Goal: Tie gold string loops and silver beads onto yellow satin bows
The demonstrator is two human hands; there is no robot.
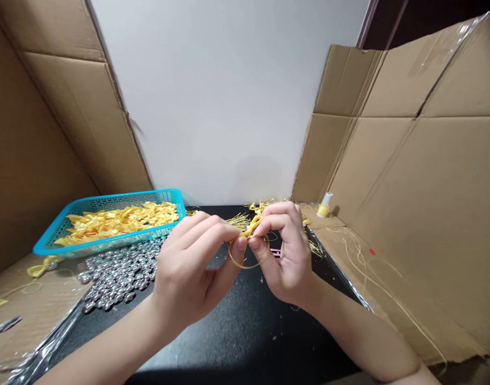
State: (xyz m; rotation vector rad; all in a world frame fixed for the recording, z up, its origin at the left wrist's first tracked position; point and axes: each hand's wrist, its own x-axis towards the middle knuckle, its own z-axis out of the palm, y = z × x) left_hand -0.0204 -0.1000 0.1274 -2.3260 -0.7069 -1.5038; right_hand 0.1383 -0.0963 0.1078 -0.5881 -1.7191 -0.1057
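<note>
My left hand (192, 267) and my right hand (287, 251) meet above the black table (245, 331), fingertips pinched together. Between them they hold a small yellow ribbon bow (251, 228) with a loop of gold cord (248, 260) hanging under it. Both hands are closed on this piece. A pile of gold cords (239, 218) lies just behind the hands on the table.
A blue plastic basket (68, 209) full of yellow bows (120, 219) stands at the left. A heap of silver beads (116, 272) lies in front of it. A small yellow bottle (324, 206) stands at the right. Cardboard walls (409, 187) enclose both sides.
</note>
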